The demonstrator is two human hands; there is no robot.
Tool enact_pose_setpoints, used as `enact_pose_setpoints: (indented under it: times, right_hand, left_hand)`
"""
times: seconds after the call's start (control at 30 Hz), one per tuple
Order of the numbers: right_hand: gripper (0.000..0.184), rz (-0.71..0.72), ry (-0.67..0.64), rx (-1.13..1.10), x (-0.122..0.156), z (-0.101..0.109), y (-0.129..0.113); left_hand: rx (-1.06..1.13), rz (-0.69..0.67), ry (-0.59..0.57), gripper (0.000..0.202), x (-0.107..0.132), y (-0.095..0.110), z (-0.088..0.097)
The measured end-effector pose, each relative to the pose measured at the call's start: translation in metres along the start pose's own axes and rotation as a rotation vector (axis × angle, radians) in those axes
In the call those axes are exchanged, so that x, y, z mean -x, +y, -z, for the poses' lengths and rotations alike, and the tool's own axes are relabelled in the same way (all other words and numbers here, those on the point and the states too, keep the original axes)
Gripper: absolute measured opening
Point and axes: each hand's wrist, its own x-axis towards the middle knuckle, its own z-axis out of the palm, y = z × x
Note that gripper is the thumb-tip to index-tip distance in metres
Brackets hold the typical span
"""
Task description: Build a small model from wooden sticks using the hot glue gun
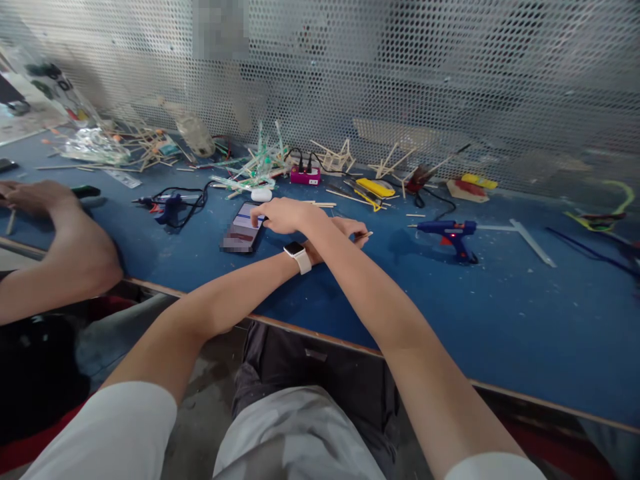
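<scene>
Phone (pixel 243 230), dark-edged, screen (pixel 247 215) lit, under right hand (pixel 286 215), fingers half-curled, loose; left hand (pixel 346 227), fingers pinching pale stick (pixel 369 235)

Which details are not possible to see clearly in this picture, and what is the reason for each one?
Head view, left hand: partly hidden behind the right forearm.
Head view, small pale piece: its full length is hidden by the left fingers.
Head view, phone: screen text too small, lower part blurred.
Head view, co-worker's hand: cut off by the left edge.
Head view, watch: display too small to read.
</scene>
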Motion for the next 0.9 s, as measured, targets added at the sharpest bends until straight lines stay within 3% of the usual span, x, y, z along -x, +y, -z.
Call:
enact_pose_setpoints:
  times: [0.23,0.73,0.9]
  right_hand:
    - [0.047,0.006,0.025,0.011,-0.005,-0.005,0.005]
    - [0.058,-0.108,0.095,-0.013,-0.009,-0.013,0.001]
    - [0.064,-0.132,0.171,0.004,0.016,0.011,-0.022]
  left_hand:
    - [-0.021,0.009,-0.004,0.021,0.0,0.005,0.003]
    - [-0.047,-0.029,0.023,0.02,0.0,-0.005,-0.003]
    - [-0.132,-0.058,0.019,0.02,0.0,-0.008,0.002]
